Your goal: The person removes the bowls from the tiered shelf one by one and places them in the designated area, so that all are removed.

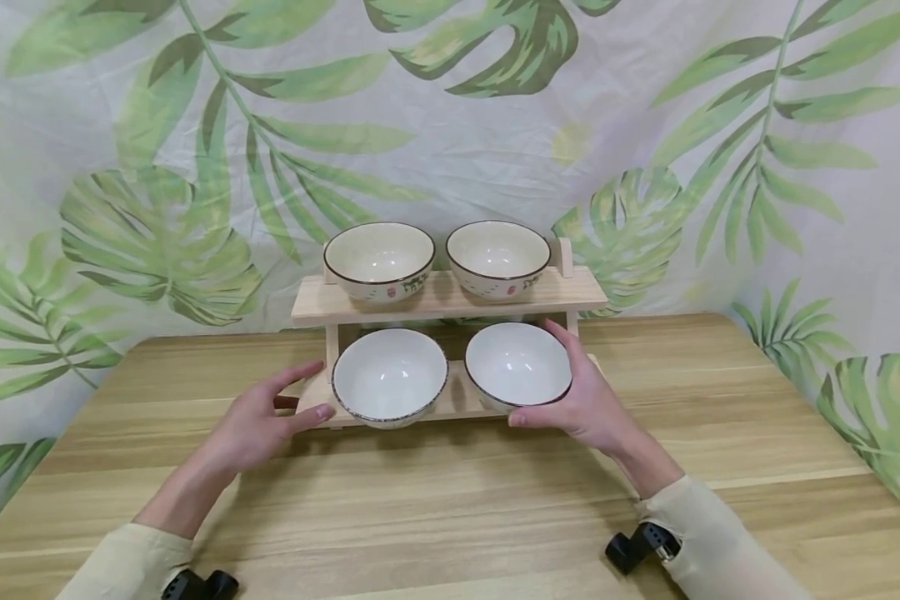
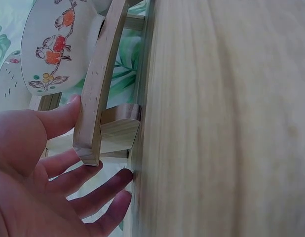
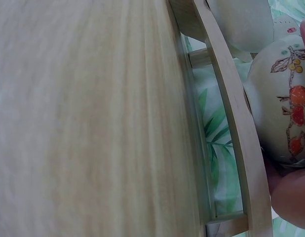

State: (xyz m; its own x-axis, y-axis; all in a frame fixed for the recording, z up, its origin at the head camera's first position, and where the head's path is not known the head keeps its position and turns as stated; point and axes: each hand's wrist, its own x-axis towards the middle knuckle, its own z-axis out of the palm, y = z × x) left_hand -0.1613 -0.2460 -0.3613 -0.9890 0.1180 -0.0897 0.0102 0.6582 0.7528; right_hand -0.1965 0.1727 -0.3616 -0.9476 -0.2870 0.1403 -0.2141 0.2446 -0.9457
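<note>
My right hand (image 1: 581, 400) holds a white bowl (image 1: 517, 362) at the right of the lower shelf, thumb at its front and fingers round its far right side. Orange-red fruit decorates this bowl's outside in the right wrist view. My left hand (image 1: 262, 417) is at the left end of the wooden rack (image 1: 318, 404), fingers spread, thumb at the shelf's front edge and fingertips close around its end. Beside it, a second white bowl (image 1: 390, 375) with a speckled rim sits on the lower shelf.
Two cream bowls with dark rims, a left one (image 1: 378, 254) and a right one (image 1: 498, 250), stand on the upper shelf (image 1: 450, 308). The rack is near the back of a wooden table (image 1: 435, 517), before a leaf-patterned cloth (image 1: 495, 150).
</note>
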